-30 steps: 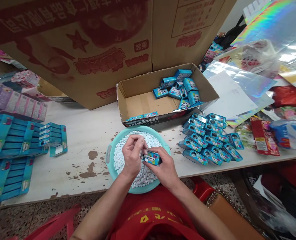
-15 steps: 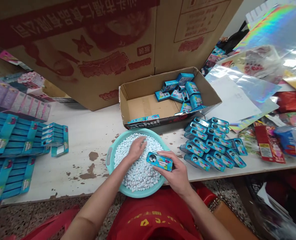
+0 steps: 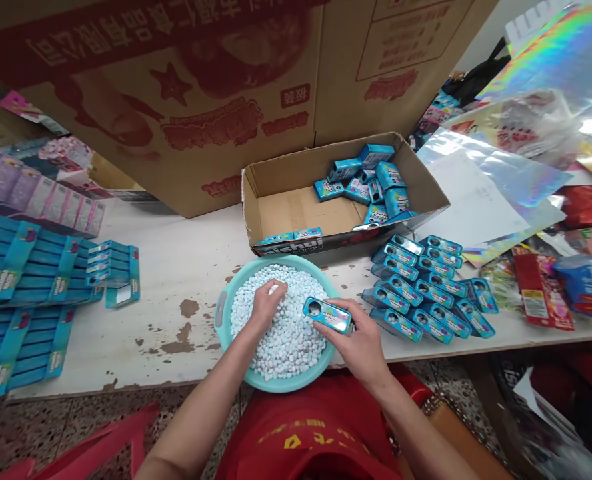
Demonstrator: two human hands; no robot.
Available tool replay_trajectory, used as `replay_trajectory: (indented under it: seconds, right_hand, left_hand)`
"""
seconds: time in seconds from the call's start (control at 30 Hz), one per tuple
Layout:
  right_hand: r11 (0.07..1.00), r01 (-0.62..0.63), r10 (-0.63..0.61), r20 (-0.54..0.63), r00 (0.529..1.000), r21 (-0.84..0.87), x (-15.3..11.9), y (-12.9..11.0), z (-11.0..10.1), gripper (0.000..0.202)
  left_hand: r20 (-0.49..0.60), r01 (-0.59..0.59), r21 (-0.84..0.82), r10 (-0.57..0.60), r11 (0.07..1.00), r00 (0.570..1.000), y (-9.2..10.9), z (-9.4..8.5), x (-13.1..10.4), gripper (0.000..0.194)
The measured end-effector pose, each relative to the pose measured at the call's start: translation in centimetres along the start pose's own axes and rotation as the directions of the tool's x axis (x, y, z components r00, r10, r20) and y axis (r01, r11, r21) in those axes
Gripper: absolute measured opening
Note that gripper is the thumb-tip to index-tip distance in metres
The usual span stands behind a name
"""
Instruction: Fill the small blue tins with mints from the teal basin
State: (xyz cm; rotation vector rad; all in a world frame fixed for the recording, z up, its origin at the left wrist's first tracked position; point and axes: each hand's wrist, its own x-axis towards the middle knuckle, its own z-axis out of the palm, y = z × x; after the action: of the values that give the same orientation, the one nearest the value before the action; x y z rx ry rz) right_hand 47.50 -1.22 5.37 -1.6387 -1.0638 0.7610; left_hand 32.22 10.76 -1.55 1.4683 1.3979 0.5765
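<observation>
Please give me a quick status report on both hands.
Left hand in bowl, fingers curled at candies, grip unclear. Right hand holding box over rim. Nothing seen in the way.

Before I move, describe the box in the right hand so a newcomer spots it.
Find the teal basin of white pieces, near the open carton. Over its right side, the right hand holds a blue box with a round window. Similar boxes stand on the table or lie in the carton; only this one is held.
</observation>
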Motion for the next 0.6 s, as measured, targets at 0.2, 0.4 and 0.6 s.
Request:
replay_trajectory:
  seconds: [0.2,0.4,0.6]
  right_hand:
    - [0.992,0.080,-0.075,0.059,0.995,-0.102,0.0,-0.4,2.1,0.029]
    - [0.978,0.153,-0.137,0.118,0.983,-0.141,0.0,-1.1,4.8,0.025]
    - [0.972,0.191,-0.178,0.102,0.979,-0.136,0.1,-0.8,4.7,0.022]
  left_hand:
    - [0.092,0.178,-0.755,-0.166,0.632,0.982,5.8,-2.3,-3.0,0.023]
    - [-0.097,-0.063,-0.827,-0.032,0.558,0.995,8.1,-2.1,-4.1,0.017]
    - [-0.184,-0.117,-0.794,-0.052,0.596,0.982,7.7,-1.2,-4.1,0.016]
